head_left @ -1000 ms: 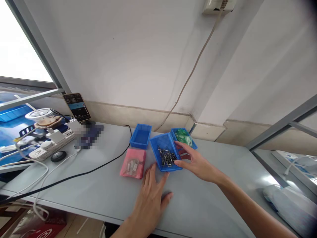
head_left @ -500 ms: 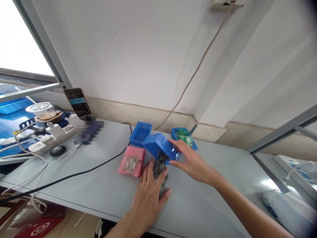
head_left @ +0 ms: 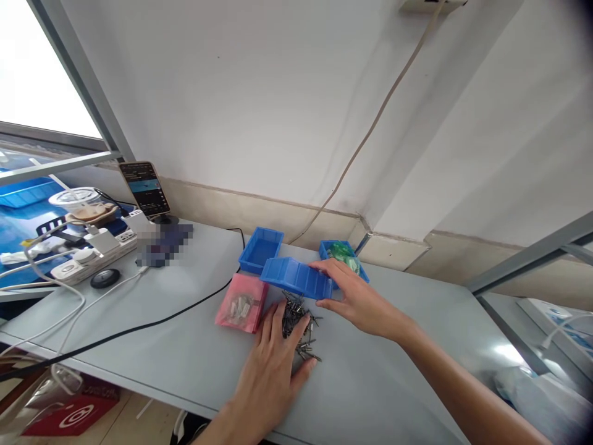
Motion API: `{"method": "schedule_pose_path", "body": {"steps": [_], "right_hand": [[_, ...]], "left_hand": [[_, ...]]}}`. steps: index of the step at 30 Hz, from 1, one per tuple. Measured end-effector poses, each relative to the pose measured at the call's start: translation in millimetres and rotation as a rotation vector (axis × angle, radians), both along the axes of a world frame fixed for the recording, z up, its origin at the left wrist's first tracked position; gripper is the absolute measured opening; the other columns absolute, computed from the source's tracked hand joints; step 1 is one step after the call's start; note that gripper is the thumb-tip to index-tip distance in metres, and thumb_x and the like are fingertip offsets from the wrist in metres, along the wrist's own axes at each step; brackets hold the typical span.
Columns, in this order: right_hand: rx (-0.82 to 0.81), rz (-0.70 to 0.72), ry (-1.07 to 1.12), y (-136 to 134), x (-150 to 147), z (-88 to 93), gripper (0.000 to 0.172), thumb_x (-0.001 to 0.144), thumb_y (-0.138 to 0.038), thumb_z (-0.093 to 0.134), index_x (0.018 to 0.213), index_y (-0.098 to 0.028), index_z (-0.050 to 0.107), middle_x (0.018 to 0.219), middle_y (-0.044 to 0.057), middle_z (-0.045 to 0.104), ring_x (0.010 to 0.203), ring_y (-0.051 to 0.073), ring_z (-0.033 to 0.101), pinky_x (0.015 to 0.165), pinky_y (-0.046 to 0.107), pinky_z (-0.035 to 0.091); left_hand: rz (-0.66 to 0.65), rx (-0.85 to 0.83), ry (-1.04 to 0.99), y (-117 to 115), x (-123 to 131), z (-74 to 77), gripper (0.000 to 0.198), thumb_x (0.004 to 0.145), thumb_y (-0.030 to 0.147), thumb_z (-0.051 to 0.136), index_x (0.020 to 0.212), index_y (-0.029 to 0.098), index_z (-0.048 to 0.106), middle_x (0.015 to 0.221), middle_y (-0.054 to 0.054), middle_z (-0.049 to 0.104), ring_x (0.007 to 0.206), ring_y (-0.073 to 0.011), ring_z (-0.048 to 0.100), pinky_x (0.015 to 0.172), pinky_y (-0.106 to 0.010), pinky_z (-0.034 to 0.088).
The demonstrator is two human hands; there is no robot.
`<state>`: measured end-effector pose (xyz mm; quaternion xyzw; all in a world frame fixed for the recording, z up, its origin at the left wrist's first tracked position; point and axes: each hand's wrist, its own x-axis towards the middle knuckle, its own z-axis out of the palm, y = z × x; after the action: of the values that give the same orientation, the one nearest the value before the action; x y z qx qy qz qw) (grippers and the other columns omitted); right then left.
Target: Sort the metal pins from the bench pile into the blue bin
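A blue plastic bin [head_left: 295,276] is tipped over on its side, its underside turned toward me. My right hand [head_left: 345,293] grips its right end between thumb and fingers. Below its rim, a pile of small metal pieces like screws or rivets [head_left: 296,318] lies on the grey table. My left hand [head_left: 275,361] rests open with spread fingers against the left and near sides of the pile. Just left of those fingers lies a pink bag [head_left: 241,303] with pale pieces showing through it. The inside of the tipped bin is hidden.
Behind stand a blue tray [head_left: 260,250] and another blue bin [head_left: 327,249] with green packets [head_left: 343,253]. A black cable [head_left: 157,321] crosses the table [head_left: 370,383]. To the left are a power strip [head_left: 69,269], a round black object [head_left: 105,278] and a propped phone [head_left: 146,188].
The bin has tipped further over, and its underside now faces me more. More metal pieces have spilled out, spreading to the right and nearer to me. My left hand stays beside them.
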<state>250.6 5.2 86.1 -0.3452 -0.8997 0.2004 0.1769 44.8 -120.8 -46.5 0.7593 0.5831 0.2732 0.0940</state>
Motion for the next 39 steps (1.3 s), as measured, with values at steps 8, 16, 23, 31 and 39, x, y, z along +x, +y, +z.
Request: {"method": "schedule_pose_path", "body": {"steps": [8, 16, 23, 31, 39], "right_hand": [[0.010, -0.187, 0.085, 22.6, -7.2, -2.8, 0.064, 0.099, -0.041, 0.070, 0.156, -0.030, 0.044, 0.145, 0.013, 0.062, 0.124, 0.032, 0.065, 0.104, 0.050, 0.056], [-0.262, -0.533, 0.092, 71.4, -32.4, -18.4, 0.058, 0.108, -0.039, 0.044, 0.159, -0.014, 0.035, 0.100, 0.011, 0.080, 0.084, 0.026, 0.078, 0.081, 0.040, 0.059], [-0.173, -0.542, -0.071, 63.8, -58.2, -29.7, 0.062, 0.105, -0.029, 0.049, 0.162, -0.008, 0.036, 0.096, 0.016, 0.080, 0.099, 0.036, 0.076, 0.086, 0.040, 0.051], [-0.042, -0.362, -0.132, 72.3, -14.5, 11.6, 0.048, 0.107, -0.047, 0.055, 0.149, -0.023, 0.054, 0.131, 0.012, 0.075, 0.120, 0.031, 0.070, 0.104, 0.041, 0.049], [-0.244, -0.140, -0.523, 122.4, 52.0, 41.1, 0.114, 0.079, -0.046, 0.083, 0.171, -0.013, 0.025, 0.171, 0.022, 0.036, 0.149, 0.040, 0.047, 0.116, 0.045, 0.046]], "left_hand": [[-0.004, 0.048, 0.033, -1.1, -1.5, -6.5, 0.074, 0.106, 0.052, 0.059, 0.170, 0.029, 0.030, 0.176, -0.014, 0.024, 0.156, -0.0420, 0.036, 0.120, -0.062, 0.045], [-0.056, 0.128, 0.047, -0.1, -4.9, -1.7, 0.068, 0.105, 0.048, 0.062, 0.165, 0.025, 0.039, 0.173, -0.014, 0.034, 0.157, -0.0402, 0.037, 0.119, -0.058, 0.050], [-0.164, 0.391, 0.025, -1.8, -11.1, 20.3, 0.044, 0.105, 0.020, 0.058, 0.149, 0.022, 0.058, 0.161, -0.012, 0.052, 0.155, -0.0319, 0.042, 0.124, -0.053, 0.046], [-0.099, 0.482, -0.070, 14.5, -59.6, 68.3, 0.035, 0.105, 0.016, 0.060, 0.139, 0.021, 0.064, 0.146, -0.010, 0.063, 0.142, -0.0250, 0.055, 0.129, -0.046, 0.038], [0.049, 0.548, -0.152, 25.4, -102.8, 54.1, 0.025, 0.103, 0.014, 0.062, 0.126, 0.020, 0.069, 0.127, -0.009, 0.070, 0.121, -0.0236, 0.066, 0.125, -0.047, 0.042]]}}
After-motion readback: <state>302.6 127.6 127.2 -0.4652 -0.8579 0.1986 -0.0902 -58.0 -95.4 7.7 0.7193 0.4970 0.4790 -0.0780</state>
